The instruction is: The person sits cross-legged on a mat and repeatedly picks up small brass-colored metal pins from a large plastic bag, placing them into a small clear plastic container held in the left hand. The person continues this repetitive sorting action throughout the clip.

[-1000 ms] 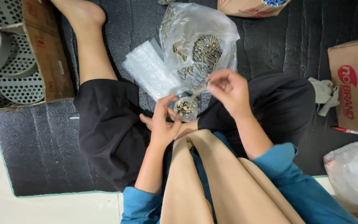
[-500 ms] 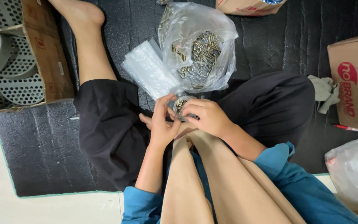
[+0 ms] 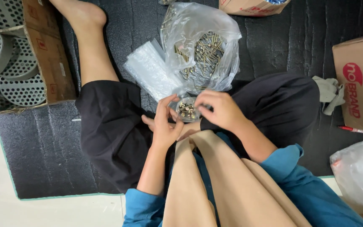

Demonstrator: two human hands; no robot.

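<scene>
I sit cross-legged on a dark mat. My left hand point(image 3: 164, 126) holds a small clear plastic bag of brass screws point(image 3: 186, 110) at its left side. My right hand point(image 3: 220, 110) grips the same small bag from the right, fingers curled over its top. Just beyond my hands lies a large clear bag of loose brass screws point(image 3: 202, 44). A stack of empty small clear bags point(image 3: 148, 71) lies to its left on the mat.
A cardboard box point(image 3: 47, 50) with perforated grey metal parts point(image 3: 17, 80) stands at the left. Another cardboard box point(image 3: 358, 80) sits at the right, a red pen point(image 3: 353, 130) and grey cloth point(image 3: 327, 93) beside it. A white plastic bag point(image 3: 358, 172) lies lower right.
My right hand, raised above the small bag a second ago, has come down and closed on it. My left hand has stayed in place.
</scene>
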